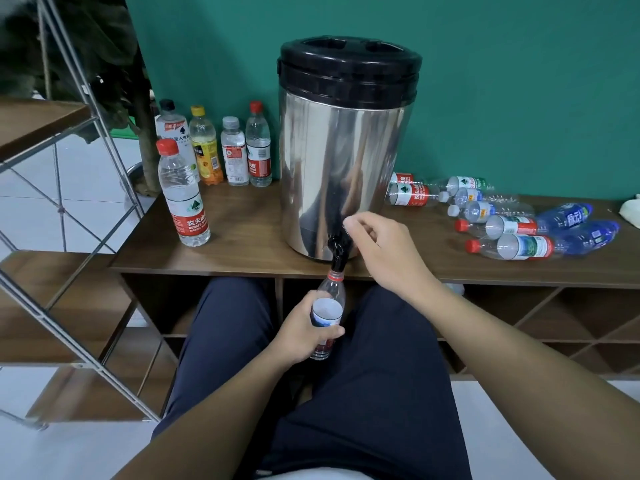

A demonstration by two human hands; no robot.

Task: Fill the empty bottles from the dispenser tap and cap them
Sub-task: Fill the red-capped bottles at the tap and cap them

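Standing against a green wall is a long wooden cabinet, and sitting on its top is a tall steel dispenser wearing a black lid. Lying on their sides to the right of it is a heap of empty bottles, some with red caps, two of them blue. Standing upright to the left are five capped bottles: four in a row near the wall and one with a red cap nearer the front edge. Hanging over the cabinet's front edge is the black tap, with its spout meeting the open neck of a clear bottle being held upright below it, in front of the person's knees. Wrapping around that bottle's label is the left hand, fingers curled in a firm hold. Reaching to the tap is the right hand, its fingers bent and pinching the tap's lever
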